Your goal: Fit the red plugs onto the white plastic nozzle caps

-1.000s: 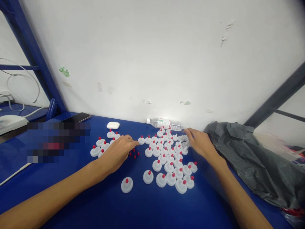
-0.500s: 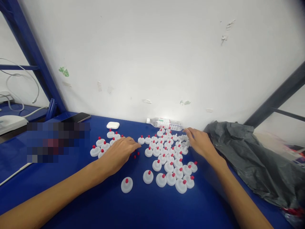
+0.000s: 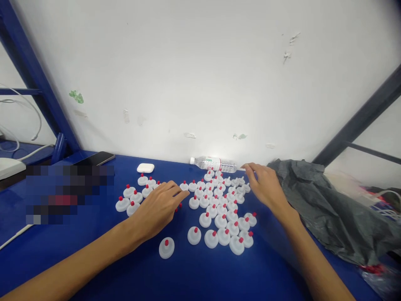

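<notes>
Palm down, my left hand (image 3: pixel 159 205) hovers low over several small red tips (image 3: pixel 180 205) on the table. Its fingers are loosely bent and apart, with the fingertips partly hidden. My right hand (image 3: pixel 265 184) is closed at the fingertips on a slim white spout (image 3: pixel 241 169) pointing left; the rest of that piece is hidden by the fingers. Just below it lie several white spout caps (image 3: pixel 240 198) without red tips. Many round white spout caps with red tips (image 3: pixel 220 221) stand between the hands, and a smaller group (image 3: pixel 128 192) stands left of my left hand.
A clear plastic bottle (image 3: pixel 230 166) lies against the wall. A white case (image 3: pixel 145 168) and a phone (image 3: pixel 97 159) lie at the back left. A dark grey plastic bag (image 3: pixel 319 213) covers the right side. Blue frame posts (image 3: pixel 40 79) rise at the left.
The view has shifted slightly. A white spout now shows at my right fingertips. My left hand stays over the red tips, its thumb reaching a little further right.
</notes>
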Tool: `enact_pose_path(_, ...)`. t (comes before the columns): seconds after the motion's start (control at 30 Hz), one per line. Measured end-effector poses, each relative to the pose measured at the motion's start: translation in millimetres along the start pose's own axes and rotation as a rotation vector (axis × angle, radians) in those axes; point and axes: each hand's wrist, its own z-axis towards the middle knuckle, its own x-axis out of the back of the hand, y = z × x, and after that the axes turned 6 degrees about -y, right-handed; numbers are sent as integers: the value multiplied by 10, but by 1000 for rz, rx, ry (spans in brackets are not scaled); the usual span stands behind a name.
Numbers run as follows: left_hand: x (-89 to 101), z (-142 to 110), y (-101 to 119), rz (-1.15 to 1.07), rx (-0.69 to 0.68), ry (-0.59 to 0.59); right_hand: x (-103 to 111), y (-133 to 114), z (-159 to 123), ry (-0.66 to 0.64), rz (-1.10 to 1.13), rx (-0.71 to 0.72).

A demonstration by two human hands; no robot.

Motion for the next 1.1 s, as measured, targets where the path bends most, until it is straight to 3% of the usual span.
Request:
enact_pose_path(0.13, 30, 2, 29, 17, -64, 176, 369, -136, -302, 69, 170, -154)
enact_pose_path(0.2, 72, 4, 28, 20, -79, 273, 418, -164, -586, 100, 269, -245)
enact_pose_path(0.33, 169, 13, 12, 33, -115, 386, 213, -141, -1128, -91, 418, -287)
enact_pose_path(0.43, 201, 16, 17, 16, -140, 434, 37, -126, -1315, -182, 523, -291)
enact_pose_path(0.7, 179, 9, 40, -39, -163, 407, -95, -102, -1325, -120, 585, -314)
enact_pose_path(0.87, 179, 7, 36, -89, -164, 425, 0, -93, -1286, -27, 617, -412)
enact_pose_path(1.0, 250, -11, 100, -111, -197, 469, 204, -482, -1091, 71, 630, -358)
enact_pose_path(1.1, 334, -35, 166, -126, -247, 526, 346, -951, -926, -81, 697, -196)
